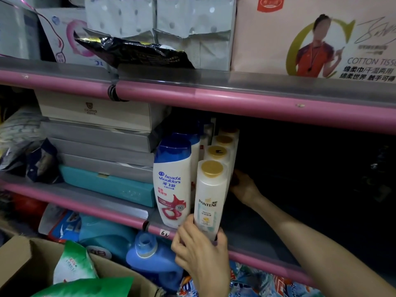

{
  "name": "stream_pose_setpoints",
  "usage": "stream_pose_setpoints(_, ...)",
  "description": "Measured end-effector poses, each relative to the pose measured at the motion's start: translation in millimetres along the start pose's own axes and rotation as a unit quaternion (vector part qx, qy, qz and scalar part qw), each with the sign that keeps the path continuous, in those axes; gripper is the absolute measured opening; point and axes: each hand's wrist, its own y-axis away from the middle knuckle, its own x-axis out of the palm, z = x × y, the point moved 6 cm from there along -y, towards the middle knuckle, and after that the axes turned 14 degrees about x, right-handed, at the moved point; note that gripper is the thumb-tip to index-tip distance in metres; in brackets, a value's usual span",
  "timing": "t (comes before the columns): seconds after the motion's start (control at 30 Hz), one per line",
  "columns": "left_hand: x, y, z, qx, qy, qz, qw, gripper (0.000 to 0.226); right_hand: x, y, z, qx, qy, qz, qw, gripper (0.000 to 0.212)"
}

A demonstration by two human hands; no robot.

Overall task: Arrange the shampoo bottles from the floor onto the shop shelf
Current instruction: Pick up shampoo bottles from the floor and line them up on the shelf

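Placing step under way, by my reading. Left hand [200,251] grips the base of a gold-capped shampoo bottle [211,196], upright at the front edge of the middle shelf [267,254], heading a row of like bottles [222,146] running toward the back. Just beside it on the left stands a blue-capped bottle [172,181], with another behind. Right hand [242,187] reaches deep into the shelf beside the row; too dark to tell whether it grasps anything. Grey boxes [102,144] stacked at the shelf's left end. Next move likely calls for seating the front bottle square with its row, releasing it, and fetching another from the floor.
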Motion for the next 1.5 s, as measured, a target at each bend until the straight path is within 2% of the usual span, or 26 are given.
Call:
stream_pose_setpoints(0.23, 0.2, -0.5, -0.9, 0.000, -0.002, 0.003, 1.000, 0.066, 2.7, -2.0, 3.1, -0.013, 0.051, 0.007, 0.999, 0.044)
stream_pose_setpoints(0.43, 0.3, -0.2, -0.7, 0.010, -0.003, 0.001, 1.000, 0.066, 3.3, 0.1, 2.8, -0.016, 0.047, 0.006, 0.999, 0.046)
stream_pose_setpoints(0.67, -3.9, -0.2, -2.6, 0.036, -0.017, 0.020, 0.999, 0.067, 0.2, 9.7, 3.9, 0.011, 0.067, 0.007, 0.998, 0.059)
stream_pose_setpoints(0.83, -22.3, 2.7, -2.7, 0.028, 0.055, 0.059, 0.996, 0.068, -20.5, 54.7, 0.3, 0.007, 0.086, -0.030, 0.996, 0.066)
stream_pose_setpoints(0.97, -46.7, 21.1, -2.6, 0.028, 0.104, 0.076, 0.991, 0.058, -38.4, 113.3, -11.6, 0.006, 0.067, -0.054, 0.996, 0.049)
stream_pose_setpoints(1.07, -59.4, 41.4, 0.1, 0.039, 0.165, 0.095, 0.981, 0.033, -50.4, 160.4, -13.1, -0.038, 0.033, -0.089, 0.995, 0.031)
stream_pose_setpoints(1.13, -64.8, 57.1, 5.8, 0.034, 0.171, 0.111, 0.978, 0.022, -53.2, 189.5, -15.6, -0.054, 0.008, -0.094, 0.994, 0.027)
stream_pose_setpoints(1.23, -64.5, 81.9, 23.7, 0.016, 0.162, 0.137, 0.977, 0.021, -45.8, 226.6, -30.6, -0.057, -0.013, -0.083, 0.995, 0.026)
stream_pose_setpoints(1.37, -53.4, 115.3, 63.9, -0.015, 0.122, 0.184, 0.975, 0.019, -17.5, 258.1, -76.8, -0.026, -0.005, -0.048, 0.999, 0.023)
stream_pose_setpoints(1.5, -43.0, 150.6, 111.3, -0.046, 0.059, 0.245, 0.967, 0.017, 13.1, 273.1, -147.4, 0.064, 0.048, 0.015, 0.997, 0.025)
